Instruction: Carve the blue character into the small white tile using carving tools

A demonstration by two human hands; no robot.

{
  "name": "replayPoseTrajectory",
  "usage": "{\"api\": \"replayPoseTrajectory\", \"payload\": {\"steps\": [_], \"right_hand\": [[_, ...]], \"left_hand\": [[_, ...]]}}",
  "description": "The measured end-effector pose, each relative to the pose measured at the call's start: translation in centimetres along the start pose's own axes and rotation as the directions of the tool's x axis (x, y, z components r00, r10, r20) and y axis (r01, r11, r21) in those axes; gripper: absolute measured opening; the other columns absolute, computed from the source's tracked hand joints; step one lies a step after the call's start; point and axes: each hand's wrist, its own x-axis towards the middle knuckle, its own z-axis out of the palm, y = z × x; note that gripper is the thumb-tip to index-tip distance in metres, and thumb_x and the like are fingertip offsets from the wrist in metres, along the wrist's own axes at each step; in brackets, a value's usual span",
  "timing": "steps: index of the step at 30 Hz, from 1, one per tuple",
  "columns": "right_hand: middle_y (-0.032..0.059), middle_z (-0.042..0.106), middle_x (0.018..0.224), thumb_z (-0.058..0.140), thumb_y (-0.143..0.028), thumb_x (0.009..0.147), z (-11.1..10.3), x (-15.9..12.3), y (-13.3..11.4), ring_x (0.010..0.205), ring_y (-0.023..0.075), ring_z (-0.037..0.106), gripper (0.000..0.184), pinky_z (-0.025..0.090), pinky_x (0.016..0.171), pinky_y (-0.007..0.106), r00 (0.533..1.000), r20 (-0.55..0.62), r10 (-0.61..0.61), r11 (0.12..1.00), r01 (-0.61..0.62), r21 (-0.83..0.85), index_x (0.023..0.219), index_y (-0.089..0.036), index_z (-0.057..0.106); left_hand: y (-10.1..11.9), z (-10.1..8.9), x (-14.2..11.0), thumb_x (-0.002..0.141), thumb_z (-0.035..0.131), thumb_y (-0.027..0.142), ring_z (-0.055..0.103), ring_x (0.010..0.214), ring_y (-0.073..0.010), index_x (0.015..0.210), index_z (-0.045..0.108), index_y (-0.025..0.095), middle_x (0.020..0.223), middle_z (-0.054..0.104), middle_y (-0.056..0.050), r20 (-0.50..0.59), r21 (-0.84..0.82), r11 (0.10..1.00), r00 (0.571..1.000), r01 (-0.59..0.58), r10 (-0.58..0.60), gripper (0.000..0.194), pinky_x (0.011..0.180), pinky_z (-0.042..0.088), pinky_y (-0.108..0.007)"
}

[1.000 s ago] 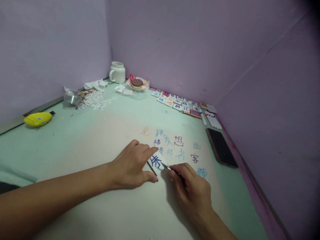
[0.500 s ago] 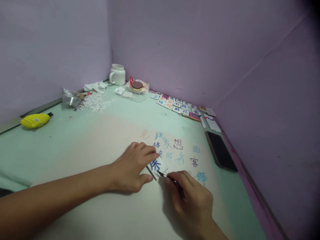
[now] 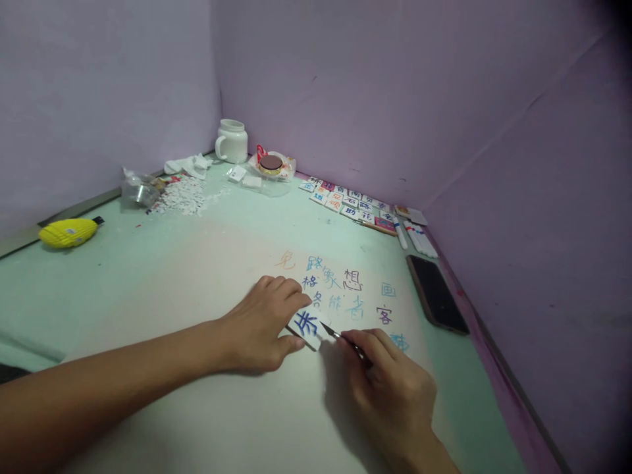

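Note:
A small white tile (image 3: 311,334) with a blue handwritten character lies on the tabletop, gripped at its left side by the thumb and fingers of my left hand (image 3: 266,326). Part of its left edge is hidden under them. My right hand (image 3: 397,392) is closed in a pen grip round a slim craft knife (image 3: 340,334), whose pointed blade aims left. The blade's tip is at the tile's right edge; whether it touches I cannot tell. Coloured characters (image 3: 352,280) are written on the table surface just beyond both hands.
Several lettered tiles (image 3: 350,201) stand in rows by the wall, near white markers (image 3: 419,238) and a phone (image 3: 437,293). At the back are a white mug (image 3: 232,141), white scraps (image 3: 182,197) and a plastic bag (image 3: 138,191). A yellow object (image 3: 68,233) lies left.
The knife tip has moved from the tile's lower part up and right to its right edge, my right hand shifting right with it. The tile now sits at a slightly different angle.

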Motion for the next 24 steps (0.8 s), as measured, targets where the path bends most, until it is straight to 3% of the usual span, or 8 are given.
{"api": "replayPoseTrajectory", "payload": {"steps": [6, 18, 24], "right_hand": [[-0.0043, 0.065, 0.063, 0.045, -0.031, 0.094, 0.3, -0.5, -0.1, 0.046, 0.0104, 0.055, 0.027, 0.028, 0.045, 0.026, 1.0, 0.018, -0.024, 0.999, 0.024, -0.035, 0.079, -0.023, 0.067], [-0.005, 0.066, 0.063, 0.048, -0.025, 0.094, 0.4, -0.2, -0.6, 0.049, 0.0102, 0.058, 0.028, 0.03, 0.048, 0.027, 0.991, -0.058, -0.121, 0.985, 0.112, -0.134, 0.075, -0.023, 0.069], [-0.0023, 0.063, 0.058, 0.043, -0.021, 0.094, 0.6, -0.4, -1.0, 0.045, 0.0108, 0.052, 0.034, 0.024, 0.047, 0.029, 0.994, -0.027, -0.102, 0.977, 0.095, -0.188, 0.071, -0.022, 0.068]], "left_hand": [[0.1, -0.3, 0.0, 0.075, 0.064, 0.027, 0.048, 0.096, -0.027, 0.11, 0.058, 0.018, 0.103, 0.054, -0.008, 0.006, 0.012, 1.0, 1.0, 0.012, -0.012, 0.037, 0.088, 0.039, -0.045], [0.5, -0.9, 0.1, 0.073, 0.066, 0.029, 0.054, 0.095, -0.0295, 0.102, 0.061, 0.012, 0.105, 0.059, -0.013, -0.002, 0.027, 0.999, 0.999, 0.036, -0.036, 0.034, 0.086, 0.043, -0.047], [0.6, -0.8, 0.1, 0.072, 0.067, 0.029, 0.056, 0.092, -0.0284, 0.1, 0.061, 0.013, 0.102, 0.062, -0.012, -0.011, 0.027, 0.998, 0.999, 0.051, -0.051, 0.033, 0.084, 0.044, -0.047]]}}
